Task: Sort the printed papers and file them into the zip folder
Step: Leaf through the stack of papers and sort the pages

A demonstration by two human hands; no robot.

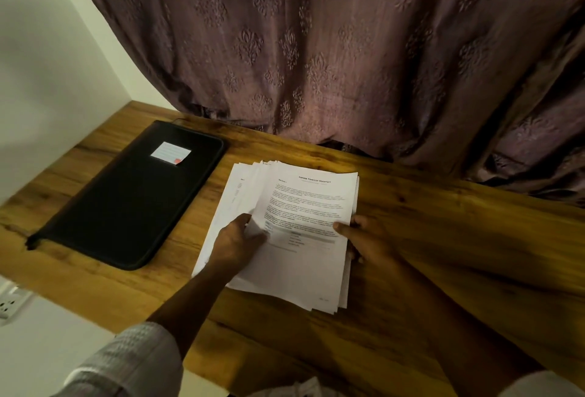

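The fingers of your right hand (364, 238) are hidden under the right edge of the papers (304, 206); only the thumb shows on top. Your left hand (237, 238) covers the near left part of the sheets, and you cannot tell how far its fingers go under the top sheet. The body print is too small to read, as is the writing on the label (170, 152) of the folder (126, 206). The curtain (348, 64) hides the far edge of the bench (443, 238). A wall socket (9, 301) is cut off at the left edge.
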